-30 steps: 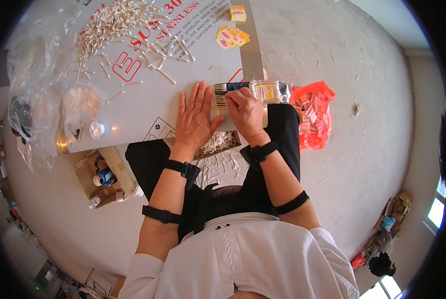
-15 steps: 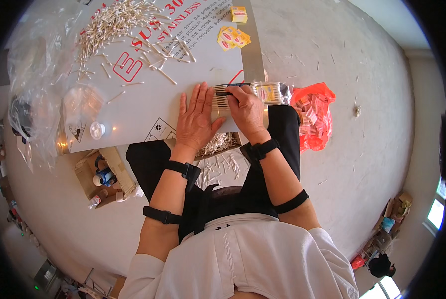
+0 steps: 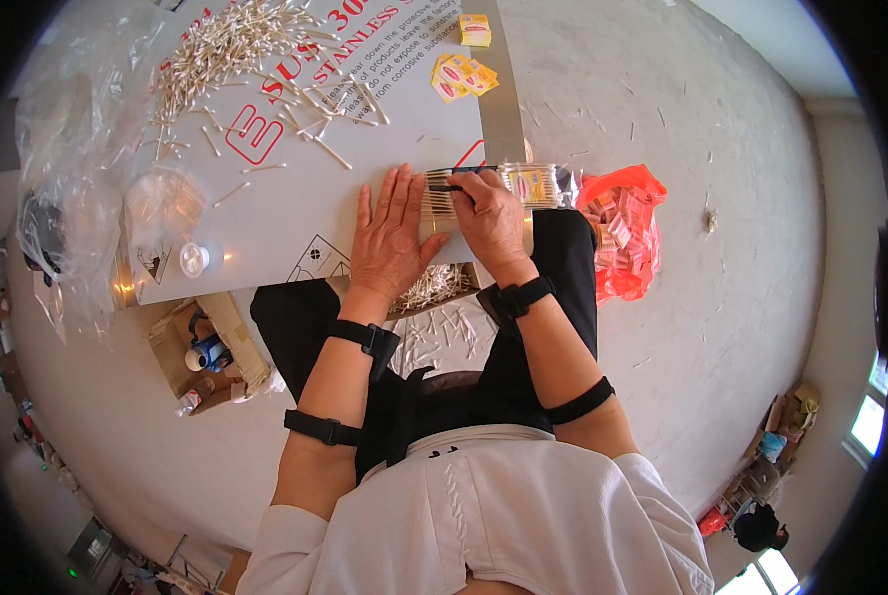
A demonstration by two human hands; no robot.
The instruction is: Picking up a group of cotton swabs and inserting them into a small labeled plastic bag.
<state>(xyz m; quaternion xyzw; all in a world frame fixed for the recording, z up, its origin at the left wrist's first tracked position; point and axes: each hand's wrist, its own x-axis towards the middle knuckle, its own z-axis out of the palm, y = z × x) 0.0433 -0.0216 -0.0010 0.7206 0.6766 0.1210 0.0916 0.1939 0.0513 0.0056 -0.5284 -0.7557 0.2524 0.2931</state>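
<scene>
My left hand (image 3: 389, 238) lies flat on the grey sheet-covered table (image 3: 295, 213), fingers stretched out, beside the left end of a row of cotton swabs (image 3: 436, 202). My right hand (image 3: 496, 226) is closed over the same row, gripping a slim dark tool (image 3: 446, 187) whose tip points left across the swabs. What kind of tool it is, I cannot make out; the fingers cover most of it. Just right of this hand, a row of cotton swabs with a yellow label card (image 3: 530, 185) lies at the table's edge.
A big heap of loose cotton swabs (image 3: 231, 50) covers the far left. Yellow cards (image 3: 464, 76) lie at the far right edge. A red plastic bag (image 3: 628, 228) with small packs stands to the right. Below are a swab box (image 3: 434, 288) and a cardboard box (image 3: 171, 347).
</scene>
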